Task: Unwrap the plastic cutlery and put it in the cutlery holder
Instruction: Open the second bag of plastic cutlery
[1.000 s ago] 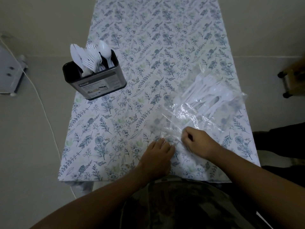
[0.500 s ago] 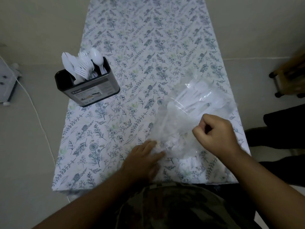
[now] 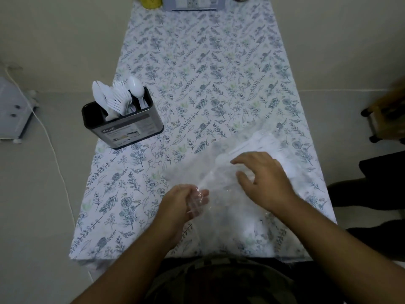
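A clear plastic bag [image 3: 221,185] of white plastic cutlery [image 3: 256,143] lies on the near right of the flowered tablecloth [image 3: 197,84]. My left hand [image 3: 184,202] grips the bag's near corner, its fingers curled round the crumpled plastic. My right hand [image 3: 263,178] hovers over the bag's middle with fingers spread and loosely bent, touching or just above the plastic. A dark cutlery holder [image 3: 122,126] stands at the table's left edge, with several white spoons and forks [image 3: 118,97] upright in it.
A yellow object [image 3: 151,1] and a flat box [image 3: 192,3] sit at the table's far end. A white device with a cable [image 3: 13,110] lies on the floor to the left. A wheeled wooden piece [image 3: 388,113] stands at the right.
My right hand let go of the pinched plastic, opened and moved over the bag. My left hand went from flat on the bag's edge to gripping its corner. The bag shifted toward me.
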Demonstrator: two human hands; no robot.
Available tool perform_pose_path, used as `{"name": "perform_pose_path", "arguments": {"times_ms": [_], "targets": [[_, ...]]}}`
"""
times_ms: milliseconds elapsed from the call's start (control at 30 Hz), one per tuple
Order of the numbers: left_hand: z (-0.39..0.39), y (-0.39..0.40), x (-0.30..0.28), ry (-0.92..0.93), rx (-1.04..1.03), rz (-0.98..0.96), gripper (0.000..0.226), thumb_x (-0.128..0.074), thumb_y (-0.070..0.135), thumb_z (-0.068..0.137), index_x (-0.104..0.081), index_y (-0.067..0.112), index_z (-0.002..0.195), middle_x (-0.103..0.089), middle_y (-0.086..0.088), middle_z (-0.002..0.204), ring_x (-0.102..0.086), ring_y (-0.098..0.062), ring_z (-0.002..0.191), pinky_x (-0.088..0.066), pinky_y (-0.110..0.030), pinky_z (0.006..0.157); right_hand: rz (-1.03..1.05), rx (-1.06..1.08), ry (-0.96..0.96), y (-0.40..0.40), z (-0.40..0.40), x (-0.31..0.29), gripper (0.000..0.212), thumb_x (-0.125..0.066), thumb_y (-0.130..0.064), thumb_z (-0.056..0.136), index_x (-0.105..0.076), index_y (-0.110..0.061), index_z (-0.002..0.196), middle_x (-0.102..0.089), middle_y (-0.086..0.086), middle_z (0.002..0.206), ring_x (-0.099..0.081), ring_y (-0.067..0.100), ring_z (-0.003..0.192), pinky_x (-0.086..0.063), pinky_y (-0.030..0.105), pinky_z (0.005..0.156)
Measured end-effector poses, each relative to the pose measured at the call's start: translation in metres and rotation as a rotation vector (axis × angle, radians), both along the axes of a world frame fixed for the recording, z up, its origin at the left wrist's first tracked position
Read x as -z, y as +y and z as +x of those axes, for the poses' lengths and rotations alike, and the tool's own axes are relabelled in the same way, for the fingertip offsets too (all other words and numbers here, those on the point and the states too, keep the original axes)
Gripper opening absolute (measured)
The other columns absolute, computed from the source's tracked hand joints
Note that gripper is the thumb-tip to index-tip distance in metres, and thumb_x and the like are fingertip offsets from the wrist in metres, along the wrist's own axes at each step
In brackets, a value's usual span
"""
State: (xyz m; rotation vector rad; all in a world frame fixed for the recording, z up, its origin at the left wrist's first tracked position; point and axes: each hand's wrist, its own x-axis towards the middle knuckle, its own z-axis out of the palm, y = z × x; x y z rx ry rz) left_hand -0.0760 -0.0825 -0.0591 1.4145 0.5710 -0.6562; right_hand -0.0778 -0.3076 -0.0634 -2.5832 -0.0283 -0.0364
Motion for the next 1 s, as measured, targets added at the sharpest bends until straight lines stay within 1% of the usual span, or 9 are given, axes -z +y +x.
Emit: {"name": "perform_pose_path", "arguments": {"times_ms": [67, 133, 200, 333, 433, 600, 700, 800, 1000], "targets": [[0.004, 0.005, 0.001, -0.020, 0.024, 0.030, 0.017, -0.044, 0.016, 0.104, -0.058, 0.007, 0.100, -0.077, -0.015, 0.094, -0.075, -0.032, 0.087, -0.057, -0.045, 0.079, -0.055, -0.001, 0.179, -0.028, 0.015, 0.010, 0.059, -0.057, -0.031, 0.089, -0.047, -0.034, 0.147, -0.036, -0.004, 0.162, -0.026, 0.020, 0.150, -0.019, 0.046, 0.120], [0.009, 0.011, -0.002, -0.047, 0.001, 0.049, 0.017, -0.044, 0.018, 0.104, -0.058, 0.009, 0.099, -0.077, -0.016, 0.089, -0.073, -0.032, 0.081, -0.054, -0.039, 0.072, -0.136, -0.078, 0.329, -0.043, 0.023, 0.018, 0.078, -0.059, -0.030, 0.089, -0.026, -0.033, 0.159, -0.010, -0.006, 0.170, -0.002, 0.014, 0.157, 0.003, 0.039, 0.124], [0.017, 0.021, -0.003, -0.065, -0.082, 0.068, 0.016, -0.046, 0.018, 0.103, -0.059, 0.011, 0.099, -0.077, -0.014, 0.083, -0.072, -0.032, 0.081, -0.053, -0.038, 0.073, -0.207, -0.107, 0.423, -0.054, 0.022, 0.030, 0.083, -0.059, -0.035, 0.092, -0.014, -0.030, 0.162, -0.004, -0.007, 0.171, 0.005, 0.011, 0.156, 0.011, 0.035, 0.123], [0.022, 0.034, -0.010, -0.139, -0.175, 0.217, 0.015, -0.051, 0.025, 0.102, -0.062, 0.015, 0.106, -0.077, -0.008, 0.081, -0.073, -0.023, 0.079, -0.053, -0.036, 0.076, -0.272, -0.111, 0.356, -0.061, 0.013, 0.058, 0.071, -0.056, -0.051, 0.098, -0.027, -0.029, 0.159, -0.019, -0.010, 0.169, -0.010, 0.014, 0.156, -0.003, 0.042, 0.125], [0.017, 0.034, -0.010, -0.319, -0.167, 0.440, 0.020, -0.055, 0.024, 0.100, -0.057, 0.019, 0.119, -0.069, -0.003, 0.091, -0.065, -0.015, 0.077, -0.050, -0.030, 0.070, -0.203, -0.073, 0.193, -0.061, 0.006, 0.072, 0.055, -0.063, -0.040, 0.096, -0.050, -0.027, 0.148, -0.042, -0.005, 0.160, -0.030, 0.022, 0.151, -0.018, 0.047, 0.122], [0.015, 0.032, 0.002, -0.731, 0.195, 0.927, 0.046, -0.056, 0.023, 0.099, -0.046, 0.023, 0.144, -0.038, 0.007, 0.150, -0.030, -0.011, 0.140, -0.022, -0.026, 0.113, -0.156, -0.029, -0.015, -0.062, 0.006, 0.082, 0.026, -0.079, -0.018, 0.086, -0.078, -0.017, 0.112, -0.072, 0.005, 0.126, -0.059, 0.035, 0.124, -0.041, 0.054, 0.108], [0.017, 0.035, 0.030, -0.609, 0.417, 0.944, 0.050, -0.043, 0.031, 0.104, -0.037, 0.021, 0.153, -0.020, 0.004, 0.165, -0.009, -0.015, 0.153, -0.007, -0.030, 0.121, -0.111, -0.016, -0.089, -0.060, 0.008, 0.080, 0.016, -0.076, -0.011, 0.086, -0.080, -0.011, 0.101, -0.073, 0.010, 0.108, -0.063, 0.034, 0.106, -0.047, 0.044, 0.096], [0.016, 0.037, 0.053, -0.543, 0.462, 0.914, 0.051, -0.035, 0.032, 0.107, -0.029, 0.019, 0.156, -0.011, 0.000, 0.167, 0.000, -0.018, 0.154, -0.004, -0.034, 0.123, -0.054, 0.008, -0.142, -0.055, 0.011, 0.065, 0.015, -0.071, -0.007, 0.091, -0.078, -0.008, 0.104, -0.069, 0.008, 0.093, -0.061, 0.032, 0.092, -0.043, 0.033, 0.086], [0.006, 0.024, 0.068, -0.553, 0.364, 0.769, 0.047, -0.035, 0.025, 0.107, -0.033, 0.021, 0.155, -0.021, 0.002, 0.164, -0.012, -0.014, 0.153, -0.008, -0.030, 0.122, -0.027, -0.047, -0.361, -0.047, 0.012, 0.005, 0.021, -0.061, -0.008, 0.097, -0.078, -0.013, 0.109, -0.060, 0.005, 0.084, -0.051, 0.027, 0.082, -0.029, 0.028, 0.079]]}}
